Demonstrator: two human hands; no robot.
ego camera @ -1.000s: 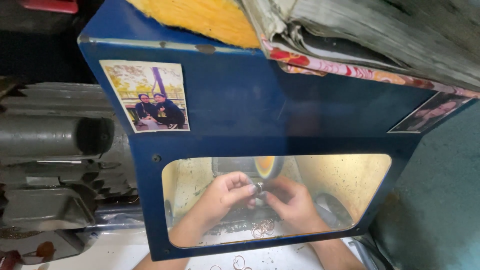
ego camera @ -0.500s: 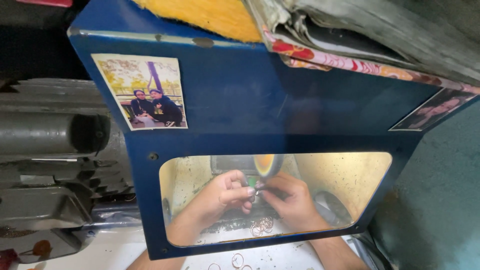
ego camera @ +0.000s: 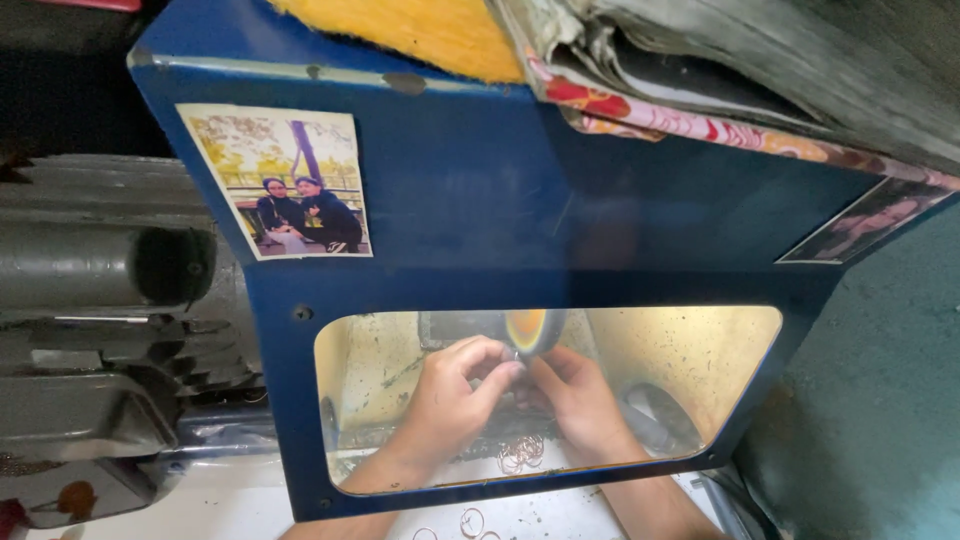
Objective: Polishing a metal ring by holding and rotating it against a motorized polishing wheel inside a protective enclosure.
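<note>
Small ring (ego camera: 513, 357): thin, metal-looking, mostly hidden by fingertips; colour and finish cannot be told at this size. It sits directly below the polishing wheel (ego camera: 528, 328), touching or just short of its lower edge; cannot tell which.

Polishing wheel: round, orange-yellow face with a dark rim, seen through the clear window (ego camera: 700, 350) of the blue hood (ego camera: 480, 200).

Left hand (ego camera: 452, 400): below and left of the wheel, fingers curled, tips pinched on the ring.
Right hand (ego camera: 580, 400): below and right of the wheel, fingers bent inward, tips meeting the left hand's at the ring, gripping it as well. Both forearms enter under the hood's lower edge.

Below the wheel, between the two hands, a cluster of loose rings (ego camera: 520, 452), thin, coppery, overlapping. Further below the wheel, outside the hood, more rings (ego camera: 470, 521) lie on the white desk (ego camera: 230, 505).

Inner walls either side of the wheel are yellowish and speckled with dust.

Up and left of the wheel, a photograph (ego camera: 275, 182) of two people is stuck to the hood front. Far left of the wheel, a grey motor housing (ego camera: 100, 265). Above the wheel, on the hood top, yellow fleece (ego camera: 420, 30) and a stack of worn books (ego camera: 720, 70)
</note>
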